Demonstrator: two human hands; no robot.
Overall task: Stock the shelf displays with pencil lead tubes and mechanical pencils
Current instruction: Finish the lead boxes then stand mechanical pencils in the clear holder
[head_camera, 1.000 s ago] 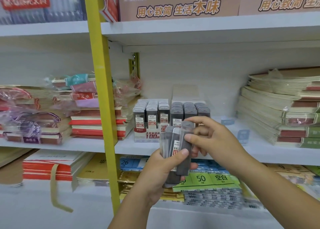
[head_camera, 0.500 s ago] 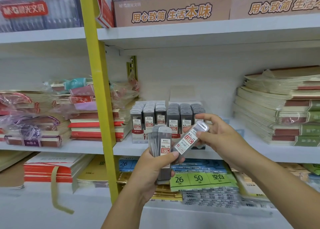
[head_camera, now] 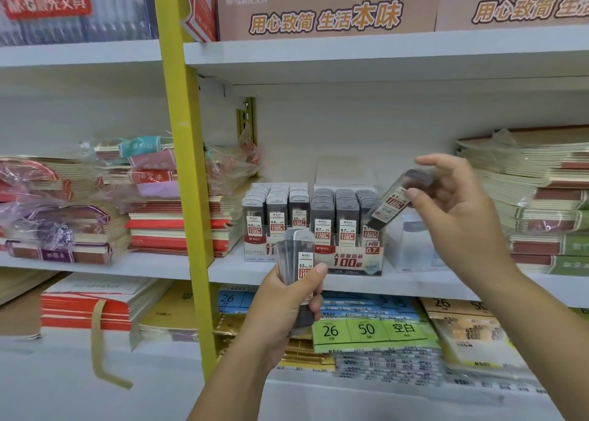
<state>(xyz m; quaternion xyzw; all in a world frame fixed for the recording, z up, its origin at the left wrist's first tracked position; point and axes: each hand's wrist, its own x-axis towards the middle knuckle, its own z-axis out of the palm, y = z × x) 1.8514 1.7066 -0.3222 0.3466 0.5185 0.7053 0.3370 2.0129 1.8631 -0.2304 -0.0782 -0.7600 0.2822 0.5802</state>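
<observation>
The stocking was well begun but not finished. On the shelf the 0.5 display box and the 0.7 display box stood almost full. The right hand pinched one lead tube in a narrow grip near its cap, and the tube was tilted just above the rightmost 0.7 row. The left hand held a bundle of tubes in a closed grip, in front of the boxes; these waited for a place. I could not see any mechanical pencils, so that part seemed not started.

Stationery shop, shelves of notebooks
</observation>
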